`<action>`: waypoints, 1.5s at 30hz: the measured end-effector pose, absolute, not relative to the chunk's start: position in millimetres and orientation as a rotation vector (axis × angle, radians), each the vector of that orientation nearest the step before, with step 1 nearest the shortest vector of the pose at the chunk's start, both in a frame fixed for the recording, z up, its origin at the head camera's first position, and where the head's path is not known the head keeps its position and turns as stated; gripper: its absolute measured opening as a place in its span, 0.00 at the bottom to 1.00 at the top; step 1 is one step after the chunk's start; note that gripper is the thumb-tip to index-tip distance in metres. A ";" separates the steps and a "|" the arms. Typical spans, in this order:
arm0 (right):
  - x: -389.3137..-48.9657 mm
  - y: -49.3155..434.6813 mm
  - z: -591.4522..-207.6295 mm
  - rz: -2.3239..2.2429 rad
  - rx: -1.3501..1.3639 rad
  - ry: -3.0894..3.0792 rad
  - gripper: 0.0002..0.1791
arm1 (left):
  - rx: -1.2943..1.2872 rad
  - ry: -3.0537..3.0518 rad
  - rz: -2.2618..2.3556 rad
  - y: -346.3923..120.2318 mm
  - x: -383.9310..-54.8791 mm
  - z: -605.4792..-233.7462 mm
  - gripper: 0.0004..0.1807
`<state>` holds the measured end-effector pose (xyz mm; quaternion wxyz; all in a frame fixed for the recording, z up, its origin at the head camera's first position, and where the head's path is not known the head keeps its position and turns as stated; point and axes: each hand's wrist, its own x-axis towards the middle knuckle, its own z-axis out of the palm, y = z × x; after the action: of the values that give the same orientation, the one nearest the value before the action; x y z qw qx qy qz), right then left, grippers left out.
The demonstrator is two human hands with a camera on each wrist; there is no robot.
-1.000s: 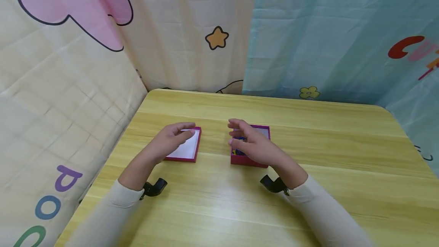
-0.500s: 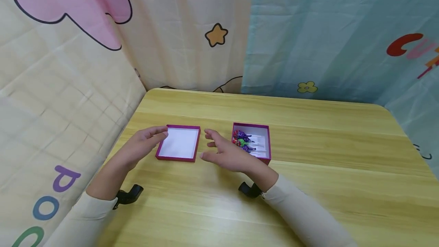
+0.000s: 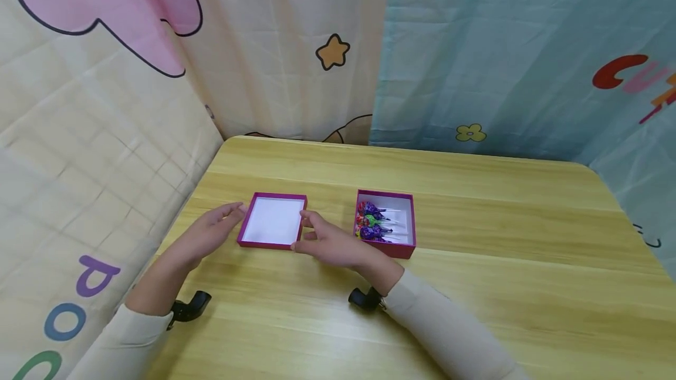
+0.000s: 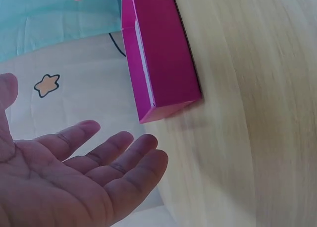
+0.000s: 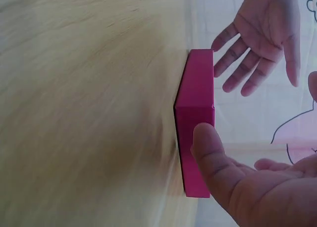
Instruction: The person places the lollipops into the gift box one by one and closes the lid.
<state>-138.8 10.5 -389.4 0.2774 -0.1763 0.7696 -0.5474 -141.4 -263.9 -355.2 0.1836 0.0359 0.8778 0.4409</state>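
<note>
A shallow square magenta lid [image 3: 271, 223] lies on the table, its white inside facing up. My left hand [image 3: 207, 234] is beside the lid's left edge, fingers extended; in the left wrist view a small gap separates this hand [image 4: 94, 172] from the magenta wall [image 4: 168, 53]. On the opposite side my right hand [image 3: 330, 244] overlaps the lid's right edge in the head view. The right wrist view has a fingertip [image 5: 207, 138] right at the lid's side wall. Both hands hold nothing, fingers relaxed and palms facing each other.
Right of the lid stands a deeper magenta box [image 3: 398, 250], open on top. Several wrapped lollipops [image 3: 371, 223] lie inside with white sticks pointing right. The wooden table [image 3: 475, 239] meets printed curtains [image 3: 285, 75] at its back and left.
Both hands have moved left, the right one from over the box to the lid's right edge, the left from over the lid to its left side. The lollipops are now uncovered.
</note>
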 end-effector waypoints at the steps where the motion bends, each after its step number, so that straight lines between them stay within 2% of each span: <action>1: -139.9 8.8 -390.9 -1.480 -0.462 2.065 0.46 | 0.098 2.461 1.260 -264.4 -142.2 -356.0 0.48; 8: -143.2 0.5 -397.6 -1.547 -0.391 2.075 0.45 | 0.016 2.315 1.359 -264.4 -148.0 -363.4 0.51; 19: -142.9 0.3 -396.4 -1.584 -0.368 2.124 0.45 | 0.051 2.293 1.426 -254.4 -147.4 -360.1 0.48; 34: -144.7 25.0 -370.7 -1.746 -0.293 2.111 0.41 | 0.160 2.365 1.543 -229.2 -146.5 -342.7 0.45; 45: -139.6 46.0 -349.9 -1.802 -0.213 2.220 0.41 | 0.141 2.338 1.762 -202.2 -148.6 -334.0 0.43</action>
<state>-139.6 46.0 -349.9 0.1366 -0.0736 0.7671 -0.6225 -148.6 -202.2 -334.0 0.1051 0.0478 0.7934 0.5977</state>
